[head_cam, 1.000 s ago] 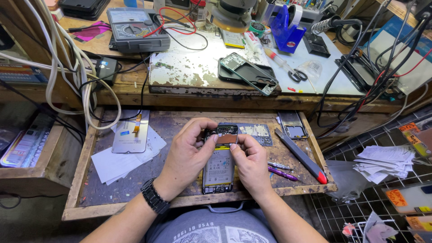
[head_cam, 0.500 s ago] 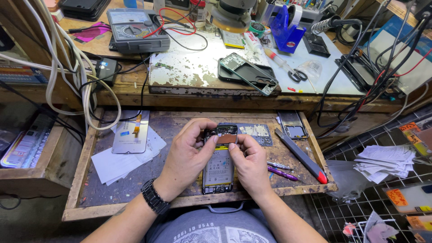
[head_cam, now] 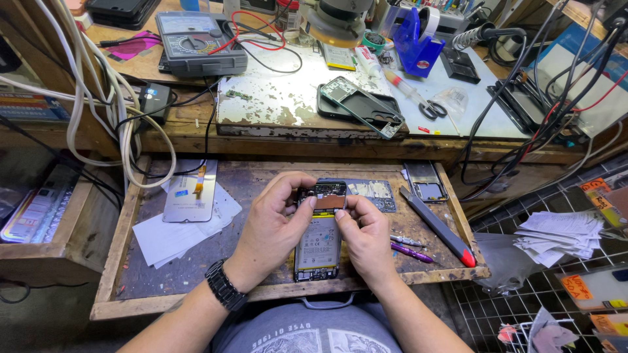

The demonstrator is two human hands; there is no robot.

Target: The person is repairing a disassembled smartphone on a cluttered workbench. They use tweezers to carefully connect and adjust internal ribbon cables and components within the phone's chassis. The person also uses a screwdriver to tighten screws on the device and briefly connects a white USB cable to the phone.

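Here, low in the middle of the frame, an opened phone (head_cam: 318, 240) lies back-up on the pulled-out wooden drawer (head_cam: 261, 291), and both hands are on its upper end. The left hand (head_cam: 275, 219) curls in from the left, thumb and forefinger pressed together on the phone's top left corner beside the dark board cover (head_cam: 329, 193); the right hand (head_cam: 366, 235) comes from the right, its thumb tip and forefinger pinching the top right edge of the same end. By my judgement the work in hand is at the top section, freeing or seating a small part up there, though the fingers hide the exact spot. A next move would call for a fine, steady fingertip grip and little force, since the board parts look delicate. The phone's long axis runs nearly straight up and down the frame, the top end pointing away from the person toward the bench, the bottom end near the drawer's front lip. The pale battery (head_cam: 318, 238) fills its middle. To the right lie a red-tipped tool (head_cam: 437, 225) and purple tweezers (head_cam: 412, 253); to the left a loose screen (head_cam: 190, 191) rests on white papers (head_cam: 163, 238).
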